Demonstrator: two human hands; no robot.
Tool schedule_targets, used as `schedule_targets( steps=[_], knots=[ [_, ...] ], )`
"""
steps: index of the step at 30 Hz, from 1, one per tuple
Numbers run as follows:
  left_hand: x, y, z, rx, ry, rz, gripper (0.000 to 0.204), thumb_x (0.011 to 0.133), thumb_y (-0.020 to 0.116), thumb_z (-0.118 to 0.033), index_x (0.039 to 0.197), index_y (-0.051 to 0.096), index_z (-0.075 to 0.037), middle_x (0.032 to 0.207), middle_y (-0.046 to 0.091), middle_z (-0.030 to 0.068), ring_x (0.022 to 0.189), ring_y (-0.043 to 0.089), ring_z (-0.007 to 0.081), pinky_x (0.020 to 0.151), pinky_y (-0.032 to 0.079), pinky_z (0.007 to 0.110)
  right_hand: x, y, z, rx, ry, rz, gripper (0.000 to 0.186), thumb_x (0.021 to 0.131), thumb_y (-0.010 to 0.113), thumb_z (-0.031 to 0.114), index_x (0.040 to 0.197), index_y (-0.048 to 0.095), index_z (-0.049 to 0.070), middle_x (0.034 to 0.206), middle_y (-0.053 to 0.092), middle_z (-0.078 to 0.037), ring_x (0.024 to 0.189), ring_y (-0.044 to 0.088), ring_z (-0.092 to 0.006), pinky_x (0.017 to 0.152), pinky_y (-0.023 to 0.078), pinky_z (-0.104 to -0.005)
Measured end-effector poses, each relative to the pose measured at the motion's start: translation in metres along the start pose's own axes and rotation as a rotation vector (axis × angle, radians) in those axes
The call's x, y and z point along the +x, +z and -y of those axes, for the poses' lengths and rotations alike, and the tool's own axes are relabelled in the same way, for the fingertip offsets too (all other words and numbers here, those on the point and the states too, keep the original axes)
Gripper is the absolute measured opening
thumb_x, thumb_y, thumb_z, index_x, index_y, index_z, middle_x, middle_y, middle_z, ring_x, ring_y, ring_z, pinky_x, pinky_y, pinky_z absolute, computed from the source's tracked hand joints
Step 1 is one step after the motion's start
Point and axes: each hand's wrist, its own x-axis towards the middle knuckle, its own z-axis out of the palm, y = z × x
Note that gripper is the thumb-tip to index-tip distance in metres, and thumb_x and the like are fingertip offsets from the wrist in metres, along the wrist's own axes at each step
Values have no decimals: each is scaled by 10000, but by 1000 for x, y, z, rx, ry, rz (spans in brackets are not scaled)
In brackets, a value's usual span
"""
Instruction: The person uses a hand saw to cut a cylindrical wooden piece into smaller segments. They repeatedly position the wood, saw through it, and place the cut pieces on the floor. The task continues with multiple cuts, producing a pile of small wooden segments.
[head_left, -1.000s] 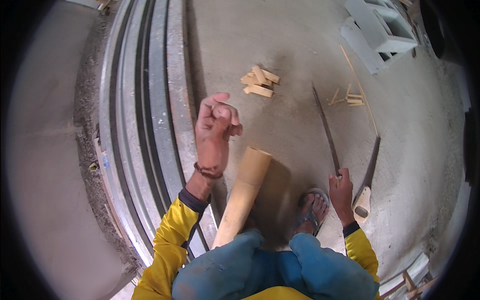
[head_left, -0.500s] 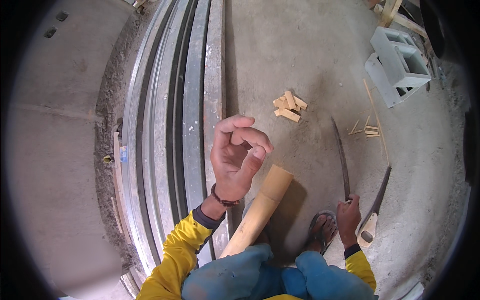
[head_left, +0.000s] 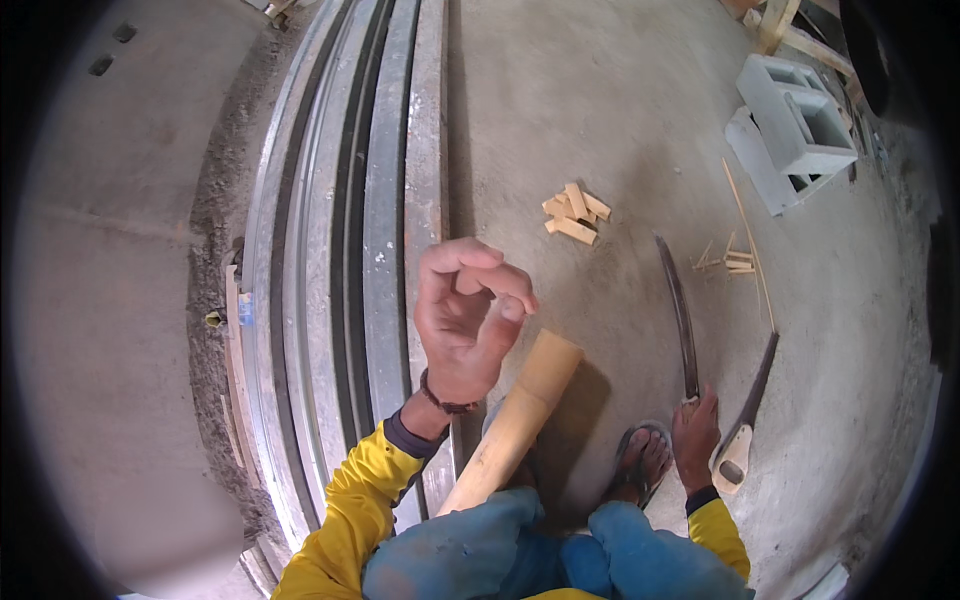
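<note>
My left hand is raised, palm toward me, over the metal beams' right edge. Its fingers curl round and the thumb meets a fingertip; whatever they may pinch is too small to see. Down at the right, my right hand grips a machete by its handle, the dark blade pointing away over the floor. A thick bamboo pole rests slanted beside my left leg, its cut end below the left hand. Right of the machete lies a handsaw with a pale handle.
Long metal beams run along the left. Several short bamboo blocks are heaped ahead. Thin sticks and a long strip lie at the right, near grey hollow concrete blocks. My sandalled foot stands beside the machete.
My left hand has shifted slightly left and down, its fingers still curled. More thin slivers show beside the small sticks and the long strip. My right hand still grips the machete.
</note>
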Motion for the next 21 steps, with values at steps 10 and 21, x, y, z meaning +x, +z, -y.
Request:
schedule_targets(
  steps=[10,21],
  knots=[
    [-46,-29,23,347,-247,-52,173,1031,585,-7,1198,543,-23,849,552,-16,698,508,45,605,431,216,2,-16,-20,-26,-64,-91,590,912,737,104,1433,474,18,1236,551,-207,1147,592,-378,996,507,-461],
    [-190,-53,46,1023,-570,336,696,986,670,-477,1431,436,5,1098,711,199,944,718,429,899,564,471,-38,-39,-73,-169,-140,-150,464,956,689,214,1342,548,-2,1278,540,-242,1253,494,-439,1092,398,-536]
  ],
)
